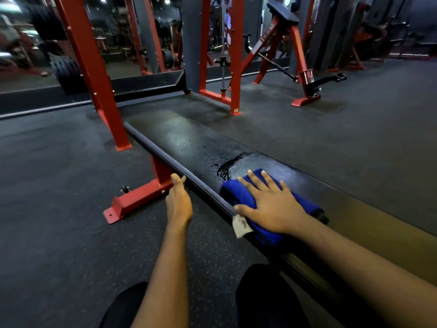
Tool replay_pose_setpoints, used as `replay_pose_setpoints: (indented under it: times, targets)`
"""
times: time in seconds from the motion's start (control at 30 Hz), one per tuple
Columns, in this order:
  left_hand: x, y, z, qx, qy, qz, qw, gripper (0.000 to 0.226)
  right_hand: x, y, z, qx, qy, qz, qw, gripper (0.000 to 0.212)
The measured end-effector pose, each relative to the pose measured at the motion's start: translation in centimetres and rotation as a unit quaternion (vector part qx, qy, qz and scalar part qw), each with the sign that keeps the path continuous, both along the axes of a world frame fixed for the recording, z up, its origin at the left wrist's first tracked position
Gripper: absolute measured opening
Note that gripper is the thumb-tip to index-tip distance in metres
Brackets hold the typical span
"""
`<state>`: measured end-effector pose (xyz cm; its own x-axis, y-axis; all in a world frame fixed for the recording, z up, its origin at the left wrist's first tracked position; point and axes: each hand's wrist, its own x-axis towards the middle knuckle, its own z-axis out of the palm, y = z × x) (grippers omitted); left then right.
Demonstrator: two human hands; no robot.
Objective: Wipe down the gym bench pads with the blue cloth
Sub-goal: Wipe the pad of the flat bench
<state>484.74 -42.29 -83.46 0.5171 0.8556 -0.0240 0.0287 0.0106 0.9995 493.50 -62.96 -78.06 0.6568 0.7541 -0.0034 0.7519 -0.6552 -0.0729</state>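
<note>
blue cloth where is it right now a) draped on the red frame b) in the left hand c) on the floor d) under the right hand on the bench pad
d: the right hand lies flat on the blue cloth on the bench pad, while the left hand holds only the pad's edge.

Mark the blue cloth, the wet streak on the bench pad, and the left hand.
blue cloth (237, 194): head view, exposed fold at its left end
wet streak (228, 165): head view, its dark middle
left hand (178, 202): head view, back of the hand
</note>
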Motion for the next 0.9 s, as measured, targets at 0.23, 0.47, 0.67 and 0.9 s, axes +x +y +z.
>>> replay_pose_setpoints:
  times: [0.23,0.47,0.67,0.9]
  targets:
    - [-1.1,-0.5,1.3,0.009,-0.001,0.034,0.999,0.087,1.5,8.5,0.3,0.012,0.016,0.002,1.0,0.078]
    - [-1.2,0.7,1.1,0.048,-0.005,0.061,0.997,0.069,-2.3,0.4,-0.5,-0.006,-0.02,0.025,0.999,0.087]
    - [-1.3,2.9,0.7,0.053,-0.018,0.043,0.997,0.067,1.2,10.1,-0.1,0.01,-0.001,-0.005,1.0,0.069]
    - [-0.3,2.9,1.0,0.046,0.022,-0.017,0.999,0.061,1.7,11.2,0.3,0.039,0.022,-0.019,0.999,0.067]
